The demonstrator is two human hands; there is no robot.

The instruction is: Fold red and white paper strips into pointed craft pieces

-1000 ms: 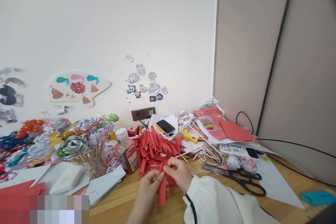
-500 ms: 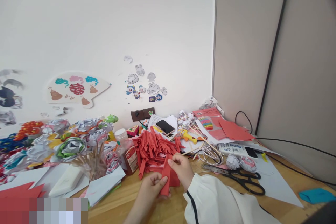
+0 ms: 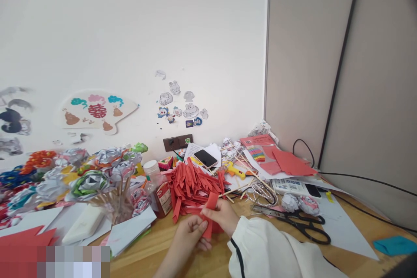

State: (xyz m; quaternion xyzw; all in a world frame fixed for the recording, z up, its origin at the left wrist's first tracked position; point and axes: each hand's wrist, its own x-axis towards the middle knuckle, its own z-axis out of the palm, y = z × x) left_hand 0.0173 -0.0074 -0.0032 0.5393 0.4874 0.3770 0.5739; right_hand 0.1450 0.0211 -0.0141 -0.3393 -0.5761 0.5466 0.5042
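A red paper strip (image 3: 212, 202) is pinched between my two hands, low in the middle of the view. My left hand (image 3: 192, 230) grips its lower part between thumb and fingers. My right hand (image 3: 223, 215) holds it higher up, thumb pressed on its face. The strip tilts, its upper end leaning right. Just beyond lies a heap of folded red paper pieces (image 3: 192, 180). More red paper shows on the table under my hands, partly hidden by them.
Black-handled scissors (image 3: 302, 223) lie right of my sleeve, near crumpled paper balls (image 3: 289, 202) and a bead string (image 3: 260, 192). A jar (image 3: 151, 182) stands left of the heap. A phone (image 3: 206, 158), a yellow glue gun (image 3: 235, 169) and paper flowers (image 3: 89, 182) are farther back.
The red strip has been turned and shifted from upright to leaning right. My right thumb has slid down to its middle, while my left hand stays near its lower end.
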